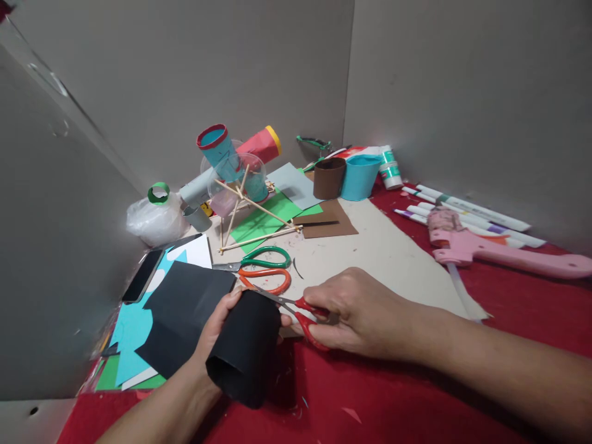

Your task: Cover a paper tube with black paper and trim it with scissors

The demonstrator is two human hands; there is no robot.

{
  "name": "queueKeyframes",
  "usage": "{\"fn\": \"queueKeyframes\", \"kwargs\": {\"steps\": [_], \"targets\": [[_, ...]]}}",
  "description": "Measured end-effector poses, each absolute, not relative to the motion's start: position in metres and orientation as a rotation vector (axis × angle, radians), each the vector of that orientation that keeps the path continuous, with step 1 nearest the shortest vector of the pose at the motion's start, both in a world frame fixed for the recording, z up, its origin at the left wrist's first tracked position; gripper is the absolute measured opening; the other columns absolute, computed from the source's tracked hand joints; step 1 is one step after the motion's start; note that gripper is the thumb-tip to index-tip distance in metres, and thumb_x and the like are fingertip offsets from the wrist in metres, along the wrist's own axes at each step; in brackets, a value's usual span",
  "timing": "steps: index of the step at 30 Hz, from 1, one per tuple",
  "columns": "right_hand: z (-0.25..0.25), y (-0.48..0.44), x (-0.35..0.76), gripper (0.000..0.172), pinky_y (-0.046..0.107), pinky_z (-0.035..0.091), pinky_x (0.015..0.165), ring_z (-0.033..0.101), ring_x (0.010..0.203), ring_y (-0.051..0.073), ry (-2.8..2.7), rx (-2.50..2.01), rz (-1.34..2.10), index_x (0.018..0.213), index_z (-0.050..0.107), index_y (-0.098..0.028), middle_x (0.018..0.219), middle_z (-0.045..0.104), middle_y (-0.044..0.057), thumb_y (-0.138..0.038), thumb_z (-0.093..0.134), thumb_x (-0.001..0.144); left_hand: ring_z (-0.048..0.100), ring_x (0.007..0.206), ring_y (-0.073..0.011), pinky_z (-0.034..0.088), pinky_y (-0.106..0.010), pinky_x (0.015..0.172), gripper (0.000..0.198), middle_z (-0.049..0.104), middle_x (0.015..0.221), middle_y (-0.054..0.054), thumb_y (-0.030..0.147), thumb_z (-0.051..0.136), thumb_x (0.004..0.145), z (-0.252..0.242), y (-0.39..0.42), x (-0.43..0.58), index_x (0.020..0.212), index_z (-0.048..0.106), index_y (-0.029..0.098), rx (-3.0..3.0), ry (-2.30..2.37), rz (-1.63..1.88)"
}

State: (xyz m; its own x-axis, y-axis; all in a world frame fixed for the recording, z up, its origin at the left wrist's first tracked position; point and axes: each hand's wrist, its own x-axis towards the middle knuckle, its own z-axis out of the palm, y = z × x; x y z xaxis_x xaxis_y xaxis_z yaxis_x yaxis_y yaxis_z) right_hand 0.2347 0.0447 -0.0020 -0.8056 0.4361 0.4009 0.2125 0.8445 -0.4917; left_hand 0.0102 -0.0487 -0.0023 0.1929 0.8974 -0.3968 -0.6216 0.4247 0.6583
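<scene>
Beside red scissors, a black tube (hollow) tilts.

Free board runs between two obstacles: stick frame, glue gun.

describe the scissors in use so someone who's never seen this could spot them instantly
Above the red surface, find the black paper tube in the left hand. The scissors are in the right hand, with their blades at the tube's far end. Both their handles are red, whereas the other pair, lying just beyond, has one green handle and one orange.
</scene>
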Motion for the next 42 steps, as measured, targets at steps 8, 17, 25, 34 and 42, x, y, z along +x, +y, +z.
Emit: {"fn": "queueKeyframes", "kwargs": {"steps": [8, 17, 25, 34, 42], "targets": [[0.002, 0.045, 0.234, 0.034, 0.026, 0.022, 0.048, 0.029, 0.045, 0.01, -2.476, -0.486, 0.712, 0.061, 0.048, -0.022, 0.049, 0.046, -0.004, -0.034, 0.052, 0.092, 0.075, 0.074, -0.0206, 0.057, -0.026, 0.071, 0.038, 0.08, 0.092, -0.016, 0.044, 0.07, 0.084, 0.004, -0.049, 0.013, 0.095, 0.074, 0.008, 0.423, 0.831, 1.091], [0.007, 0.042, 0.234, 0.032, 0.023, 0.025, 0.047, 0.028, 0.048, 0.01, -2.513, -0.566, 0.882, 0.064, 0.045, -0.023, 0.052, 0.04, -0.007, -0.038, 0.063, 0.085, 0.073, 0.068, -0.0217, 0.056, -0.026, 0.063, 0.045, 0.078, 0.083, -0.016, 0.051, 0.076, 0.077, 0.013, -0.051, 0.022, 0.091, 0.075, 0.007, 0.558, 0.955, 1.151], [0.006, 0.04, 0.233, 0.03, 0.024, 0.026, 0.048, 0.031, 0.047, 0.009, -2.553, -0.547, 0.825, 0.065, 0.046, -0.022, 0.053, 0.045, -0.006, -0.037, 0.062, 0.086, 0.073, 0.066, -0.0211, 0.056, -0.024, 0.06, 0.05, 0.077, 0.078, -0.017, 0.052, 0.079, 0.075, 0.015, -0.051, 0.023, 0.092, 0.075, 0.006, 0.571, 0.971, 1.135], [0.003, 0.044, 0.235, 0.029, 0.025, 0.026, 0.048, 0.037, 0.045, 0.01, -2.56, -0.433, 0.758, 0.062, 0.043, -0.023, 0.051, 0.052, -0.003, -0.031, 0.052, 0.087, 0.073, 0.068, -0.0205, 0.057, -0.025, 0.063, 0.044, 0.079, 0.08, -0.014, 0.049, 0.081, 0.075, 0.012, -0.05, 0.02, 0.089, 0.074, 0.008, 0.524, 0.923, 1.104], [0.002, 0.047, 0.236, 0.038, 0.026, 0.025, 0.048, 0.036, 0.045, 0.01, -2.568, -0.422, 0.715, 0.061, 0.045, -0.022, 0.05, 0.052, -0.003, -0.035, 0.047, 0.096, 0.071, 0.064, -0.0202, 0.054, -0.026, 0.06, 0.043, 0.079, 0.08, -0.013, 0.05, 0.08, 0.073, 0.013, -0.05, 0.021, 0.088, 0.074, 0.01, 0.521, 0.976, 1.148]]}}
